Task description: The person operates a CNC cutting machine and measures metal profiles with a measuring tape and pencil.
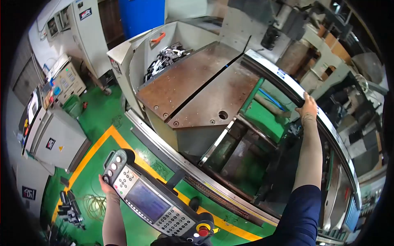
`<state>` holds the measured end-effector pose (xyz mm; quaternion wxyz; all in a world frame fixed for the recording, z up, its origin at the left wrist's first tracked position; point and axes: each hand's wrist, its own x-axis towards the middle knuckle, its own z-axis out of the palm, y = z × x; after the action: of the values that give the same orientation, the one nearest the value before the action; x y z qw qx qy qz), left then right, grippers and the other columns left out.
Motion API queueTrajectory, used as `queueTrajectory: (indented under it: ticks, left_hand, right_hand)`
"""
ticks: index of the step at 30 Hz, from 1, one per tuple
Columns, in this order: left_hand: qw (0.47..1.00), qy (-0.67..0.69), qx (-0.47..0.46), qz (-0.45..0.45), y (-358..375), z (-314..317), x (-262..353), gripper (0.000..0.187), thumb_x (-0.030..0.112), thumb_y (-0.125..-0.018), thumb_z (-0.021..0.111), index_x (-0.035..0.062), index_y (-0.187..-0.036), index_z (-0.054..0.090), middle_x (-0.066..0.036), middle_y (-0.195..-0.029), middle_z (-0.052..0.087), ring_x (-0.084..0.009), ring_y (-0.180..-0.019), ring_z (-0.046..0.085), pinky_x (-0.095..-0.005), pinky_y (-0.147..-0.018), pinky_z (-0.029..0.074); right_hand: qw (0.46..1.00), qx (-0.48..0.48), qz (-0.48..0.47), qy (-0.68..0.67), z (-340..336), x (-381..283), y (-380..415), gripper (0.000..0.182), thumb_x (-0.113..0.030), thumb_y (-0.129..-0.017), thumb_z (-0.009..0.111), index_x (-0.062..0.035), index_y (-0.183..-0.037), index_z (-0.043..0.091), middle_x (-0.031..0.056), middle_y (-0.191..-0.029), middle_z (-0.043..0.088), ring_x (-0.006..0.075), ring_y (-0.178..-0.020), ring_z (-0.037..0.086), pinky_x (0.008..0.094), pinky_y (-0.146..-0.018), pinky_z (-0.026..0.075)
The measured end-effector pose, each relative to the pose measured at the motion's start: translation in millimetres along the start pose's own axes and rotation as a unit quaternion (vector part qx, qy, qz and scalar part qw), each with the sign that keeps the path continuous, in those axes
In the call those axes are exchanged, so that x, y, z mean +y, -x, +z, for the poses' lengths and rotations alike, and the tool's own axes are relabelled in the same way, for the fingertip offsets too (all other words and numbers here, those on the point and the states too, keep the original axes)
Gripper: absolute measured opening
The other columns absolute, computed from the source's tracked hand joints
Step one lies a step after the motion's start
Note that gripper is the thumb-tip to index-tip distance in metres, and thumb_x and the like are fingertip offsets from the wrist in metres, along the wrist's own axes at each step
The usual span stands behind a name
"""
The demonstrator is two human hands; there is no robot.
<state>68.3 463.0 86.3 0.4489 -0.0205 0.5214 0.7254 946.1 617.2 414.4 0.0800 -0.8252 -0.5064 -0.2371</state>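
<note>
In the head view, a person's two bare hands are at a large workshop machine. The left hand [108, 187] touches the left end of a tilted control panel [167, 192], beside a dark round knob [106, 179]; most of its fingers are hidden, so whether they are clamped cannot be told. The panel carries a screen [147, 201] at its middle, rows of keys toward its right, and a red button [203, 231] near its right end. The right hand [309, 108] rests on the upper edge of a long, pale-topped rail [283, 76], fingers close together over the top and thumb apart on the inner side; how firmly they press cannot be told. Between the hands, beyond the panel, lies a brown metal plate [172, 90] cut by a dark slot [201, 92], with a round hole [223, 115] near its front right corner. Behind the plate's left edge, a bin [141, 53] holds a pile of metal pieces [166, 59], with an orange handle [157, 38] on its back wall. A yellow line [88, 158] crosses the green floor [100, 123]. At far left stands a pale cabinet [61, 141].
</note>
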Motion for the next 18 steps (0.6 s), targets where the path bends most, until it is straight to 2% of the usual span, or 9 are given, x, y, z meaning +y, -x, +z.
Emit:
queueTrajectory:
  ticks: [3, 6, 8, 11, 13, 14, 15, 16, 18]
  left_hand:
    - [0.997, -0.039, 0.044, 0.044, 12.4, 14.1, 2.7, 0.059, 0.049, -0.092, 0.055, -0.0007, -0.122, 0.056, -0.014, -0.118, 0.063, -0.0272, -0.104, 0.063, -0.0388, -0.094, 0.049]
    - [0.989, -0.100, 0.046, 0.101, 32.0, 27.2, 3.5, 0.061, 0.047, -0.093, 0.054, -0.0019, -0.129, 0.052, -0.015, -0.130, 0.056, -0.0265, -0.107, 0.061, -0.0383, -0.092, 0.049]
    - [0.995, -0.023, 0.085, 0.045, 1.8, 11.4, -0.6, 0.057, 0.042, -0.091, 0.060, -0.0045, -0.124, 0.056, -0.013, -0.120, 0.062, -0.0245, -0.102, 0.062, -0.0364, -0.089, 0.049]
    - [0.996, -0.017, 0.063, 0.057, -11.4, -1.4, -8.2, 0.054, 0.050, -0.089, 0.063, 0.0010, -0.110, 0.058, -0.010, -0.105, 0.064, -0.0231, -0.088, 0.063, -0.0378, -0.081, 0.052]
    - [0.983, -0.150, 0.092, 0.058, 25.1, 5.9, 5.2, 0.076, 0.068, -0.086, 0.054, 0.0012, -0.121, 0.049, -0.011, -0.110, 0.061, -0.0234, -0.095, 0.061, -0.0414, -0.082, 0.050]
    - [0.991, -0.132, 0.020, -0.025, 43.7, -6.7, 7.4, 0.096, 0.080, -0.082, 0.045, -0.0009, -0.134, 0.038, -0.016, -0.125, 0.054, -0.0282, -0.105, 0.057, -0.0468, -0.086, 0.048]
    - [0.989, -0.129, 0.015, -0.072, 79.5, -7.8, 12.1, 0.111, 0.085, -0.079, 0.038, -0.0028, -0.146, 0.022, -0.022, -0.145, 0.037, -0.0362, -0.122, 0.048, -0.0510, -0.097, 0.042]
    - [0.978, -0.136, -0.042, -0.152, 103.2, -31.3, 14.3, 0.114, 0.084, -0.079, 0.038, -0.0014, -0.151, 0.012, -0.026, -0.154, 0.021, -0.0396, -0.133, 0.038, -0.0512, -0.106, 0.035]
    - [0.895, -0.297, -0.165, -0.289, 153.2, -92.9, 15.4, 0.105, 0.079, -0.085, 0.038, -0.0003, -0.150, 0.017, -0.026, -0.152, 0.027, -0.0393, -0.136, 0.036, -0.0527, -0.108, 0.032]
  right_hand:
    - [0.998, 0.038, 0.024, 0.045, 6.8, -5.4, -1.4, 0.083, -0.022, -0.060, 0.086, -0.0224, -0.134, 0.049, 0.0097, -0.127, 0.056, 0.0289, -0.121, 0.052, 0.0446, -0.100, 0.042]
    - [0.987, -0.087, 0.089, 0.100, -21.0, -26.8, 2.1, 0.092, -0.031, -0.068, 0.082, -0.0267, -0.146, 0.033, 0.0110, -0.145, 0.042, 0.0278, -0.136, 0.038, 0.0535, -0.109, 0.032]
    - [0.987, -0.031, 0.072, 0.141, -16.7, -38.8, 14.9, 0.094, -0.041, -0.074, 0.077, -0.0289, -0.151, 0.024, 0.0144, -0.151, 0.034, 0.0300, -0.141, 0.031, 0.0578, -0.111, 0.026]
    - [0.996, 0.072, -0.032, -0.045, -6.1, -70.6, 77.0, 0.080, -0.037, -0.081, 0.070, -0.0132, -0.148, 0.032, 0.0245, -0.148, 0.034, 0.0382, -0.136, 0.035, 0.0507, -0.110, 0.030]
    - [0.974, 0.004, -0.088, -0.208, -5.8, -96.1, 167.1, 0.062, -0.030, -0.084, 0.067, -0.0016, -0.135, 0.044, 0.0271, -0.131, 0.048, 0.0426, -0.120, 0.048, 0.0488, -0.100, 0.040]
    - [0.960, 0.070, -0.183, -0.202, -4.1, -105.8, 234.5, 0.048, -0.024, -0.081, 0.069, 0.0010, -0.119, 0.053, 0.0238, -0.113, 0.054, 0.0412, -0.109, 0.052, 0.0491, -0.090, 0.044]
    - [0.920, -0.181, -0.163, -0.306, -55.1, -123.6, 298.6, 0.036, -0.019, -0.077, 0.070, 0.0017, -0.105, 0.060, 0.0210, -0.104, 0.058, 0.0395, -0.103, 0.055, 0.0472, -0.087, 0.046]
    - [0.900, -0.244, -0.223, -0.283, -65.5, -117.3, 364.1, 0.032, -0.016, -0.072, 0.072, 0.0013, -0.099, 0.065, 0.0192, -0.098, 0.064, 0.0368, -0.097, 0.060, 0.0433, -0.085, 0.048]
    - [0.768, -0.485, -0.126, -0.399, -84.8, -82.4, 509.6, 0.019, -0.013, -0.082, 0.068, 0.0008, -0.094, 0.068, 0.0159, -0.089, 0.070, 0.0289, -0.086, 0.066, 0.0408, -0.083, 0.052]
